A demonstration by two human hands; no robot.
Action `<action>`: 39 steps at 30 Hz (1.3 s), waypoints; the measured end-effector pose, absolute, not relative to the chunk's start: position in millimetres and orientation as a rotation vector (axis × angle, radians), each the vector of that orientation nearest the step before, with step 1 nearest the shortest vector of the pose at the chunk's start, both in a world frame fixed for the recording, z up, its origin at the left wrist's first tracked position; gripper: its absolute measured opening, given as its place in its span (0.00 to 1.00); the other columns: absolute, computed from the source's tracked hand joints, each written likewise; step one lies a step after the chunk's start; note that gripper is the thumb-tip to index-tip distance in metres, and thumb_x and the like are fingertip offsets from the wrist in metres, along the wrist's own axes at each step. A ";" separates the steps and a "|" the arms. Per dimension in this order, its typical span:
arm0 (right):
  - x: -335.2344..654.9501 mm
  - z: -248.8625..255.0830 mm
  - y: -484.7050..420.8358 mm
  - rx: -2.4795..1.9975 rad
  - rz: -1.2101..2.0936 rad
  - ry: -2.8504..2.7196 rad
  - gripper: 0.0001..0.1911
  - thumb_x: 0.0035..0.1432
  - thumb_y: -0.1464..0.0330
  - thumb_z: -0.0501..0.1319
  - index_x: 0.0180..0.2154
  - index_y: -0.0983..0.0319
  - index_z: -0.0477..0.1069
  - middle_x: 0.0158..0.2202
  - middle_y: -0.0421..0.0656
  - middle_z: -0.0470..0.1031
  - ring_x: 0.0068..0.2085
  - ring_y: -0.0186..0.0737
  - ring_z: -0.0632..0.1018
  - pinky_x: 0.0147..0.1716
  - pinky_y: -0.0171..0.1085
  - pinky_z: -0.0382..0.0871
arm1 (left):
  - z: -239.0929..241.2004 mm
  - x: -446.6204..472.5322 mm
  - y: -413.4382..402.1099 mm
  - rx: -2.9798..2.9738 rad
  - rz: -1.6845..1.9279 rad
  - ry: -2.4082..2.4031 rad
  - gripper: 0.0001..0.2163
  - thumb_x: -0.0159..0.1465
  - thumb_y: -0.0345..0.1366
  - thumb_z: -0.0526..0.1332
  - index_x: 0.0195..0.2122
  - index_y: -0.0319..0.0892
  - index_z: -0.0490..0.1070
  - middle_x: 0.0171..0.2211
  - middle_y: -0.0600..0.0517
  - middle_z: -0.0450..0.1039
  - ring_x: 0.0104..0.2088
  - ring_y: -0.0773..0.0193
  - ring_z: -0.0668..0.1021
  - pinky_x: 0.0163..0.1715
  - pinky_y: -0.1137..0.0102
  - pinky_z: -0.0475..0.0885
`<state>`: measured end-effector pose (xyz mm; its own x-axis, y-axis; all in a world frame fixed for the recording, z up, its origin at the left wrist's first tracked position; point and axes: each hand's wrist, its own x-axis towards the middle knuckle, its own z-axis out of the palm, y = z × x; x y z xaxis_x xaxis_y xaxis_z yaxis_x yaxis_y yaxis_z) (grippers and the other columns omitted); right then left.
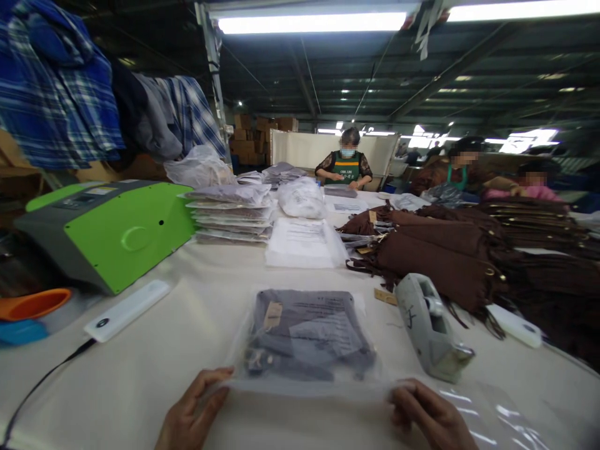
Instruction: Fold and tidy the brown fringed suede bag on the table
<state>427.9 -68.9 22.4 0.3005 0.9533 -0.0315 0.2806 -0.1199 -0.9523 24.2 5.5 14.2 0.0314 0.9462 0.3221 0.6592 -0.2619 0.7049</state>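
Observation:
A clear plastic bag (307,340) holding a folded dark grey garment with a paper tag lies flat on the table in front of me. My left hand (190,415) rests at the bag's near left corner, fingers stretched flat along its edge. My right hand (431,415) presses the near right corner, fingers laid flat on the plastic flap. Neither hand grips anything. A grey tape dispenser (429,328) stands just right of the bag.
A green and grey machine (110,231) sits at the left with a white power bank (126,310) and cable. Stacks of bagged garments (232,215), loose bags (304,242) and a pile of brown garments (469,256) lie beyond. Other people work at the far end.

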 end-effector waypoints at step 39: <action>398.2 2.8 -20.5 -2.255 0.358 -1.662 0.15 0.65 0.55 0.49 0.34 0.55 0.68 0.28 0.41 0.79 0.33 0.50 0.81 0.27 0.36 0.59 | 16.6 114.2 19.5 3.343 1.040 1.134 0.25 0.63 0.56 0.53 0.57 0.50 0.67 0.53 0.49 0.72 0.57 0.52 0.68 0.64 0.55 0.49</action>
<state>398.2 -20.5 2.8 0.2937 0.9558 -0.0135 0.8768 -0.2750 -0.3946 114.2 19.5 16.6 0.6752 0.3750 0.6353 0.6650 -0.6820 -0.3042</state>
